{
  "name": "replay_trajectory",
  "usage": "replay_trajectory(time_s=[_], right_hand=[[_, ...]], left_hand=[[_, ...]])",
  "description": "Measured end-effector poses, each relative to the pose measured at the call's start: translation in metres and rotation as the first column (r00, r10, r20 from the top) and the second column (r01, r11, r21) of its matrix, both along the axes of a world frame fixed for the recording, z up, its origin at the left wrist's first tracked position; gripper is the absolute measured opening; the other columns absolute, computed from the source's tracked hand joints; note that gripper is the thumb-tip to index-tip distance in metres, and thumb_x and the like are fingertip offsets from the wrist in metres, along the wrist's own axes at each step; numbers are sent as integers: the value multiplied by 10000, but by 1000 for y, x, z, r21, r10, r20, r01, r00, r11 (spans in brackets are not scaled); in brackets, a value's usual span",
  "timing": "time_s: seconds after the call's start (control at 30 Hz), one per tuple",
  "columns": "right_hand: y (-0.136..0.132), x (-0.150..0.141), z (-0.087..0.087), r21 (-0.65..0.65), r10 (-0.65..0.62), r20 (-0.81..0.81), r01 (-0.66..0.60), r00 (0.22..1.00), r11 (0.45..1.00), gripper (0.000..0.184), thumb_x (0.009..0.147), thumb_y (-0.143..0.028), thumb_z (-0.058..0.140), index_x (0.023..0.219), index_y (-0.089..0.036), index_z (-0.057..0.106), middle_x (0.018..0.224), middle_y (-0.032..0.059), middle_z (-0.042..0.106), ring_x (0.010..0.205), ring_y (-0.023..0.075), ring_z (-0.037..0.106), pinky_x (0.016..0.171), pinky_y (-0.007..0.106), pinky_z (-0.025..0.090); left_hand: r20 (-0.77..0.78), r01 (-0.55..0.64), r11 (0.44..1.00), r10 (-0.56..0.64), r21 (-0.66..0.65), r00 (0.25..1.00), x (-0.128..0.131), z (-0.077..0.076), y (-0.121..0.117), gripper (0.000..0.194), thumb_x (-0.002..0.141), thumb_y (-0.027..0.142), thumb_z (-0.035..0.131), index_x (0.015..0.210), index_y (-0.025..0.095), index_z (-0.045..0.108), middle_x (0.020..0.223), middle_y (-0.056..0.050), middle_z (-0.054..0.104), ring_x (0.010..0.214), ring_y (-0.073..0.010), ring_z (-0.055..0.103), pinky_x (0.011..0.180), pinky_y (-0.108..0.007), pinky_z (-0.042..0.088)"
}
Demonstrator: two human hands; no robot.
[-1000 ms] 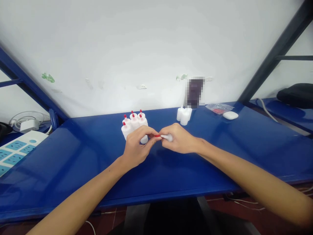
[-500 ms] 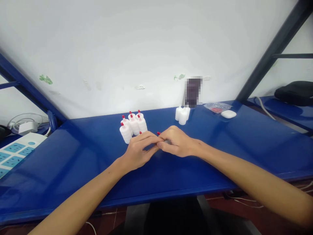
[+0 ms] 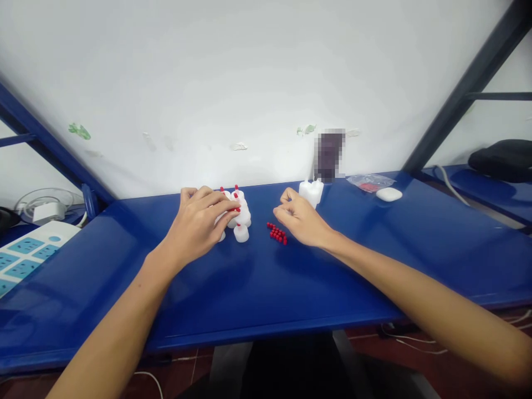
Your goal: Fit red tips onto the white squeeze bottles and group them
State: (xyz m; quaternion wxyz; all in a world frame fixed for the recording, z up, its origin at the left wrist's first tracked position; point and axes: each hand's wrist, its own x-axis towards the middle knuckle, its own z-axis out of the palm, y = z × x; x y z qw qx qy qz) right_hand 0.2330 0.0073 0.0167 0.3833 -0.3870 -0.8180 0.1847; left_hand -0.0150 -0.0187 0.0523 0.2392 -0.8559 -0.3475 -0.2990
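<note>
In the head view, the hands had parted: half a second before, they met near the middle; now the left hand (image 3: 203,213) was at nine o'clock, among the red-topped bottles (image 3: 242,213). Its thumb and fingertips pinched a red cap (image 3: 237,209) (how firmly, I couldn't tell). The right hand (image 3: 303,219), toward four o'clock, had curled fingers; whether they held anything was unclear. Just off at its one o'clock stood the plain white bottles (image 3: 315,191), their tips without red. The loose red caps (image 3: 277,234), previously mostly covered, lay uncovered on the worktop (image 3: 266,293) at five o'clock from centre. I judged that one more bottle had been capped and taken to the group.
</note>
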Motion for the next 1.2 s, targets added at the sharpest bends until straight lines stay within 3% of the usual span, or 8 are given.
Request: replay_trajectory(time_s=[0.33,0.47,0.57,0.7,0.8,0.97,1.1,1.2], right_hand=[[-2,-2,-6,-105,28,-182,-47,983,993,378,847,-238,429,475,-192,386,596,8,480,575,123,460,597,289,349],[-6,2,-4,-201,125,-250,-178,960,963,343,851,-255,321,527,-203,422,479,-1,454,492,131,452,555,286,344],[-9,1,0,-179,152,-226,-194,962,964,320,885,-254,312,608,-195,462,547,-5,487,528,131,446,568,279,336],[-13,-5,2,-174,246,-207,-283,947,943,281,953,-332,383,754,-186,518,701,-8,552,640,129,489,642,263,370],[-16,-7,-1,-157,312,-191,-343,931,926,345,954,-364,405,687,-176,519,652,-11,516,620,125,469,624,264,354],[-21,-8,-4,-123,389,-181,-414,903,902,465,953,-462,383,604,-175,493,584,-14,453,555,116,414,564,271,307],[-23,-9,-4,-203,388,-127,-406,913,891,498,914,-575,446,664,-168,589,592,-13,445,586,123,411,542,264,283],[-22,-9,-5,-211,402,-134,-422,906,882,440,903,-520,499,672,-161,605,579,-28,400,559,104,356,512,255,250]], left_hand=[[-205,-36,999,28,-38,978,-6,-9,7,112,914,241,594,904,224,704,795,-49,706,795,-239,541,738,-396,327],[-30,24,1000,-24,-2,999,-5,-6,3,96,892,247,650,962,250,716,863,-27,740,781,-209,607,776,-402,347],[162,97,995,-99,24,982,6,-5,-5,49,880,249,683,910,252,722,839,4,755,684,-155,643,764,-375,381],[433,265,963,-217,-53,875,30,-14,-17,66,835,259,745,878,217,719,762,21,752,561,-105,634,691,-303,465],[548,356,927,-237,-120,802,45,-26,-23,105,820,225,758,910,191,716,703,28,737,496,-81,629,610,-242,505],[612,470,860,-265,-199,745,56,-39,-26,45,840,180,725,859,157,692,742,1,730,541,-75,641,516,-178,498],[561,469,870,-313,-155,766,57,-40,-25,55,858,136,680,807,148,661,729,-13,698,609,-85,596,567,-199,495],[515,469,870,-334,-154,789,57,-40,-25,60,871,138,656,814,156,646,739,-12,679,645,-93,590,594,-213,492]])
